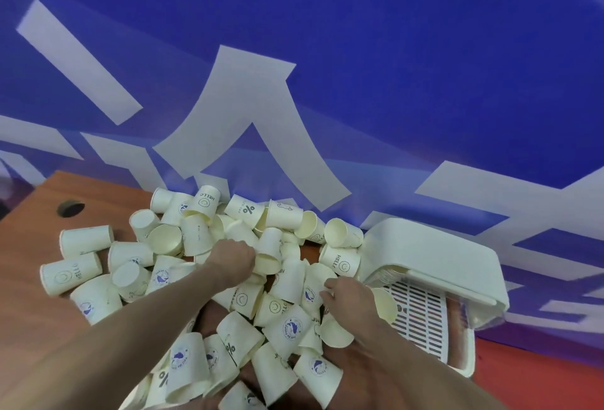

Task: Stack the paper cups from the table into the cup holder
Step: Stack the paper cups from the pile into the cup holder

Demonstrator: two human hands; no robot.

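The step in hand looks like gathering: both hands are down in the heap of paper cups that covers the wooden bench, and no cup has yet been lifted clear.

The left hand sits near the middle of the heap, its fingers curled downward among the cups; the cup just at its 3 o'clock touches it, but whether the fingers clamp that cup or only press into the pile I cannot tell. The right hand lies at 4 o'clock from the left, fingers slightly spread and resting on the cups beneath, with no clear grip showing.

The white cup holder lies at the 3 o'clock edge of the heap, a hood over a slatted tray. Pale rims seem to show under the hood, so some cups may already be nested there, though that is too dim to be sure.

The next move, I judge, calls for pinching one cup by its rim, turning it mouth the same way as the others and nesting it before carrying the stack to 3 o'clock. Thin paper walls will crush under a hard squeeze.

Counts: two hands, one holder, one bench. The cups overlap too much for an exact tally; I make out roughly fifty.
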